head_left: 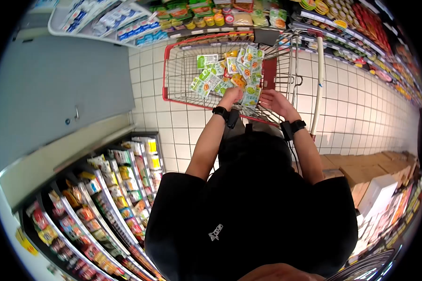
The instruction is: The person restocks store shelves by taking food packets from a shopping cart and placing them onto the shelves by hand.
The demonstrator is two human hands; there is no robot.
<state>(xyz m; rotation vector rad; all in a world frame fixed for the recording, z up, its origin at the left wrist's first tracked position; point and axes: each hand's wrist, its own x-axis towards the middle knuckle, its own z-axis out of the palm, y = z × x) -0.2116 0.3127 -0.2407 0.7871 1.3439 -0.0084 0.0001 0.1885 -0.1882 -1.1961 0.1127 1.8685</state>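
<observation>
Packets [205, 87] are lying piled inside cart [269, 70], its wire walls likely keeping them together. Left hand [232, 97] is curling over cart's near side, can't tell if gripping; right hand [275, 102] is spreading fingers beside packets, contact unclear.

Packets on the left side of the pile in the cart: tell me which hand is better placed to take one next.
Left, probably: the left hand is nearer those packets, while the right hand is farther off, toward the cart handle.
</observation>
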